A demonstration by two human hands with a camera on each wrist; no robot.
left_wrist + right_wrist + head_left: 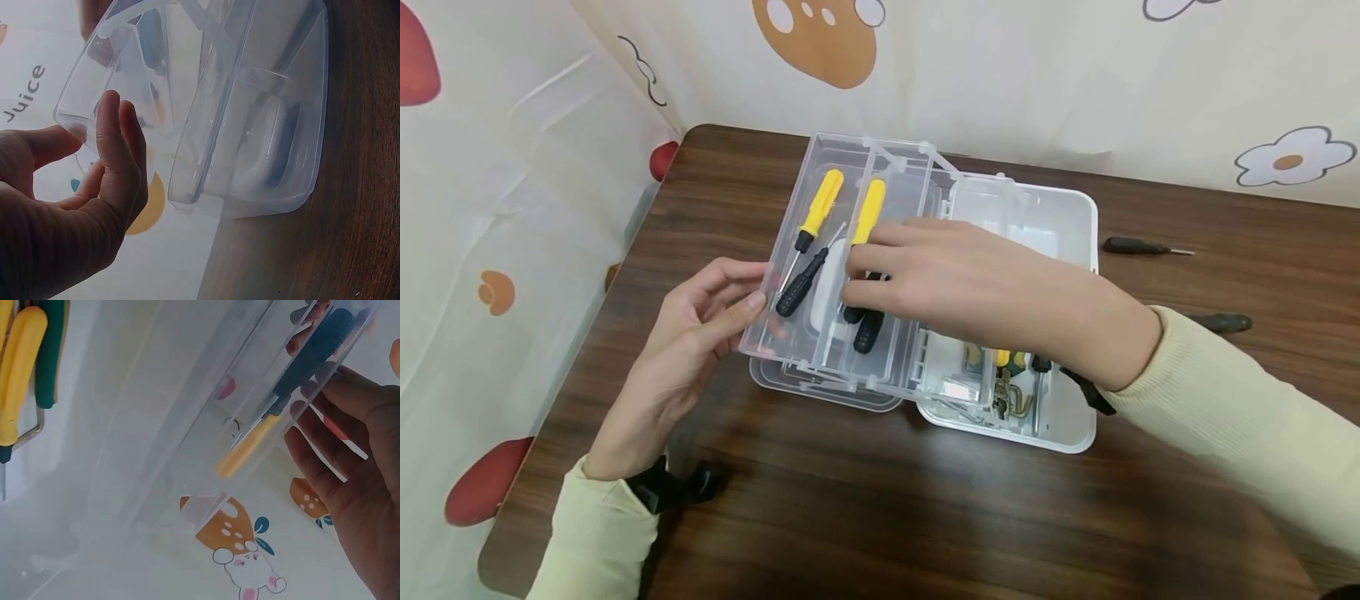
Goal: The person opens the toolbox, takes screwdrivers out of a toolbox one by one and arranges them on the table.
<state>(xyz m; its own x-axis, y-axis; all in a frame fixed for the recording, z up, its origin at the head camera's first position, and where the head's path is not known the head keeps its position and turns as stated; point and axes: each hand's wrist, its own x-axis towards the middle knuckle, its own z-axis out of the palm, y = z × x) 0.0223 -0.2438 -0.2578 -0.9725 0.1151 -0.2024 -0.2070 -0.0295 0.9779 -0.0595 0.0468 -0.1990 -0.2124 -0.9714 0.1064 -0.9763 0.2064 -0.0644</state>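
A clear plastic tray (760,342) with compartments is folded out on the left of a toolbox. My left hand (688,342) holds its near-left corner between thumb and fingers. In its left compartment lie a yellow screwdriver (822,204) and a black-handled screwdriver (797,287). My right hand (925,267) reaches over the middle compartment, fingers bent down among another yellow-handled screwdriver (869,208) and black handles (868,333). The fingers hide the shafts there, and I cannot tell whether they grip one.
The white toolbox base (1078,425) holds yellow-handled tools, hex keys (1021,404) and other small metal pieces. Its clear lid (872,404) lies beneath the tray. To the right are a small black screwdriver (1138,246) and a dark handle (1225,322). A patterned curtain (1037,83) hangs behind the table.
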